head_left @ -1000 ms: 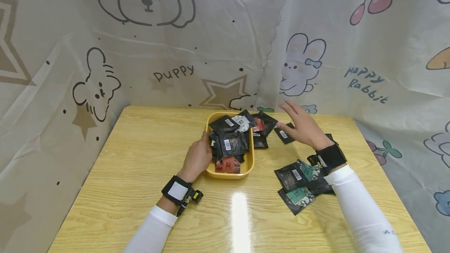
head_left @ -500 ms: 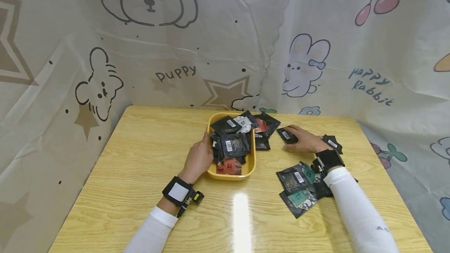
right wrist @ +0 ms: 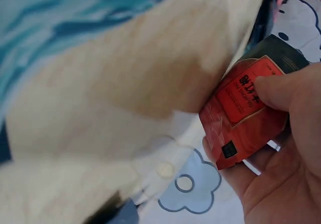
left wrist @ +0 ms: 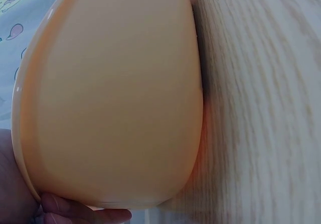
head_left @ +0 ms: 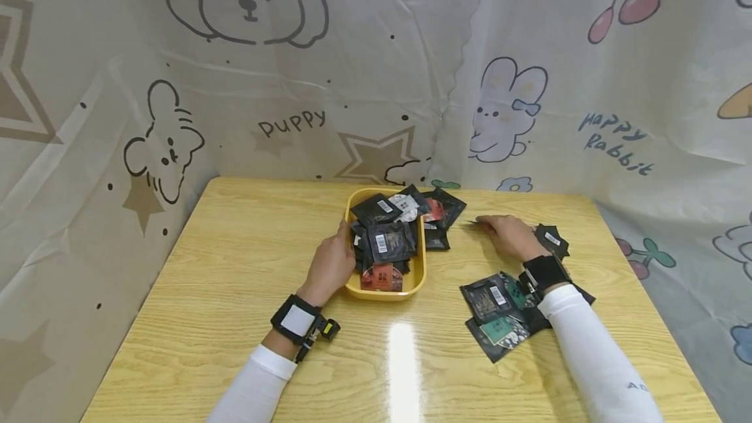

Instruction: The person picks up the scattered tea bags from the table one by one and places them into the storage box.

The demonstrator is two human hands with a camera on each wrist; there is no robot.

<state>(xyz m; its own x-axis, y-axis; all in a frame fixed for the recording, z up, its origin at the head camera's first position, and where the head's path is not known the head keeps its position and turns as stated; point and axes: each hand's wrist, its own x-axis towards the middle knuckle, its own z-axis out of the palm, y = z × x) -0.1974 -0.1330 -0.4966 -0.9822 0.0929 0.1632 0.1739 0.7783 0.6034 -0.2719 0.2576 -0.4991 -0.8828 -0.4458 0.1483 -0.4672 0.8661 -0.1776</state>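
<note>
My right hand (head_left: 510, 235) pinches a tea sachet (right wrist: 243, 103) between thumb and fingers. In the right wrist view the sachet shows a red label with lettering and a dark end; the head view catches little more than its thin edge. A yellow plastic basket (head_left: 418, 279) stands at the middle of the table, holding several black sachets (head_left: 390, 241) and a red-labelled one (head_left: 382, 277). At the basket's left side, my left hand (head_left: 329, 267) grips the wall near the rim. The left wrist view is filled by the basket's smooth outer wall (left wrist: 115, 98), with fingertips (left wrist: 65, 206) against it.
Black and red sachets (head_left: 449, 207) lie against the basket's right side. Nearer me, green-labelled sachets (head_left: 498, 330) form a loose pile partly under my right forearm. Another black sachet (head_left: 552, 240) lies by the right wrist. A printed curtain (head_left: 282, 70) hangs behind the wooden table (head_left: 252, 214).
My right hand came down onto the sachet lying right of the basket, took hold of it and tilted it up off the table. The left hand has stayed at the basket.
</note>
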